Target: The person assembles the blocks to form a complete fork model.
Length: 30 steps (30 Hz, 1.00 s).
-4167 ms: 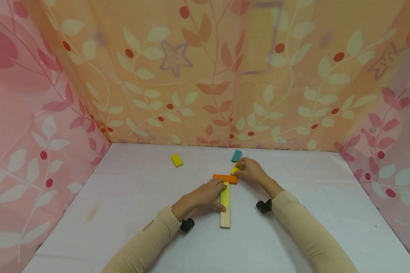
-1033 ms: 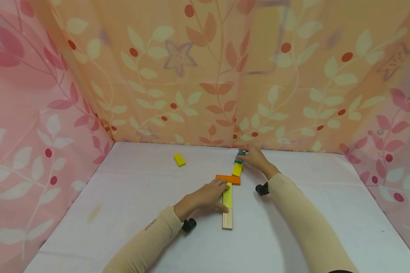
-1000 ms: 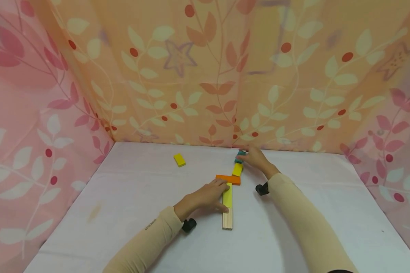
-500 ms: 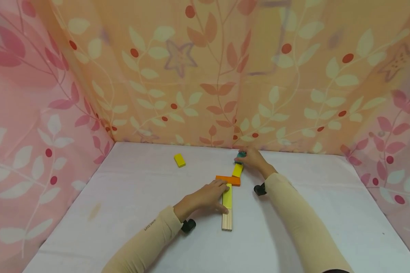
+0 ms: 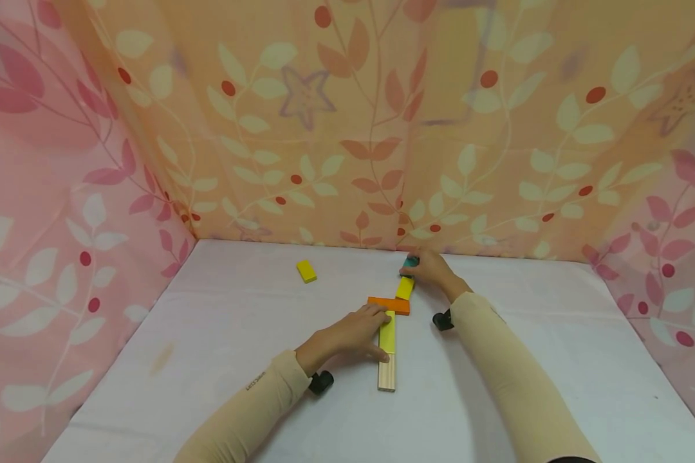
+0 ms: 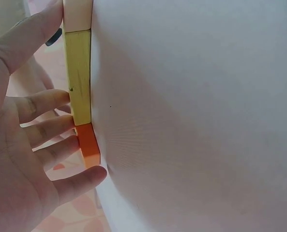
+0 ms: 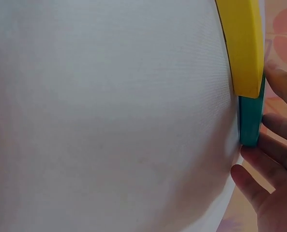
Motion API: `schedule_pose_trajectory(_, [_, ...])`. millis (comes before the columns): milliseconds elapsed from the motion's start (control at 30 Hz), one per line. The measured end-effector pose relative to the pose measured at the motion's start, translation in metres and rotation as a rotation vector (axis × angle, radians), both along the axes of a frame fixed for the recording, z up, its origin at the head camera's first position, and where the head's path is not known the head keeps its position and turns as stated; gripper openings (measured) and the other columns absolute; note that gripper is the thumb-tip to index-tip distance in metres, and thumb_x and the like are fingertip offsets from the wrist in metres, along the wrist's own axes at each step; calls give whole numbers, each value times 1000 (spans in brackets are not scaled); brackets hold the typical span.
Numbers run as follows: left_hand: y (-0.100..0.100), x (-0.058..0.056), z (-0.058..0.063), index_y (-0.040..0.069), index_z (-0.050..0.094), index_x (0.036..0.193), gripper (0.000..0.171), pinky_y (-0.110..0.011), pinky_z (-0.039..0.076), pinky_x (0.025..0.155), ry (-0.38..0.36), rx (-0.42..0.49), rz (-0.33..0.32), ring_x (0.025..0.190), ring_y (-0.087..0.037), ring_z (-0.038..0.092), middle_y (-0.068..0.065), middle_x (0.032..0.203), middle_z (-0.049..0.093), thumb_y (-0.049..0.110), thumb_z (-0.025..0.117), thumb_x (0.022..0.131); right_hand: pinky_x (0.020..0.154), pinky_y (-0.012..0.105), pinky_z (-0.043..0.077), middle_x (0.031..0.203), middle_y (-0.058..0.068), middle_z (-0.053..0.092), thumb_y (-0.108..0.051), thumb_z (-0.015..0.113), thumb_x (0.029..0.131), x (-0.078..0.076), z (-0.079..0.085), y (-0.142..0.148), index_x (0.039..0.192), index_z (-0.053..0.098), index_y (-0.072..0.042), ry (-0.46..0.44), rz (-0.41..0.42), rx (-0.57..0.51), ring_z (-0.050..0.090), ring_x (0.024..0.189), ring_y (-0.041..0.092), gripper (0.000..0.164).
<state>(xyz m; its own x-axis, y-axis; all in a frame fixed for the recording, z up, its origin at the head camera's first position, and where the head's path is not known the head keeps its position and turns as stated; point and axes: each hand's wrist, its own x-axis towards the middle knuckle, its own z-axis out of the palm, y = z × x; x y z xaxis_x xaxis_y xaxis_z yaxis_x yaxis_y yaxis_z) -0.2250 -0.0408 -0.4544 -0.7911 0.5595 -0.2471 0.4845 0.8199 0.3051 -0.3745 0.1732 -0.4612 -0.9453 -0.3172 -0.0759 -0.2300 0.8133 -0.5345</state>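
In the head view a short column of wooden blocks runs away from the person: a natural wood block (image 5: 387, 376), a light yellow block (image 5: 387, 337), a crosswise orange block (image 5: 389, 305), a yellow block (image 5: 405, 288) and a teal block (image 5: 408, 262). My left hand (image 5: 347, 335) lies spread along the near blocks, thumb on the natural wood one and fingertips by the light yellow and orange ones (image 6: 87, 145). At the far end my right hand (image 5: 431, 270) pinches the teal block, which the right wrist view shows (image 7: 250, 121) beside the yellow block's end. The hand partly covers it.
Another yellow block (image 5: 306, 271) lies apart at the back left of the white-covered table (image 5: 237, 308). Patterned curtains (image 5: 301, 161) close off the back and both sides. A small black wrist camera (image 5: 322, 382) sits below the left cuff.
The right hand has gone from the yellow block to the teal block behind it, which has shifted slightly within the fingers. The left hand stays on the near blocks.
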Motion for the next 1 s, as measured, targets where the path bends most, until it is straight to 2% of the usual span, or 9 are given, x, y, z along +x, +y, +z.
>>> schedule_pose_trajectory(300, [-1, 1, 0, 15, 47, 143, 83, -36, 38, 114, 7, 0, -9, 139, -19, 36, -3, 151, 41, 54, 77, 76, 102, 47, 48, 129, 20, 60, -36, 73, 86, -3, -2, -5, 129, 58, 1, 12, 1, 40, 55, 104, 32, 59])
schedule_pose_trajectory(700, [-1, 0, -1, 15, 47, 142, 82, -37, 38, 114, 10, 7, -10, 139, -19, 36, -4, 150, 41, 53, 77, 77, 102, 47, 48, 128, 19, 59, -36, 75, 85, -1, 1, -6, 128, 60, 0, 6, -27, 23, 55, 105, 32, 58])
schedule_pose_trajectory(833, [-2, -1, -2, 15, 47, 142, 82, -37, 38, 114, 11, 11, -11, 139, -19, 36, -3, 150, 41, 53, 77, 76, 105, 50, 45, 134, 19, 55, -35, 74, 86, -1, 3, -7, 133, 58, -3, 9, -26, 13, 52, 109, 33, 59])
schedule_pose_trajectory(1000, [-1, 0, 0, 15, 47, 143, 82, -37, 38, 114, -3, 9, -5, 139, -18, 36, -3, 151, 41, 53, 77, 77, 109, 52, 41, 139, 19, 52, -33, 74, 86, -1, 5, -6, 140, 54, -15, 36, 4, -3, 50, 115, 34, 60])
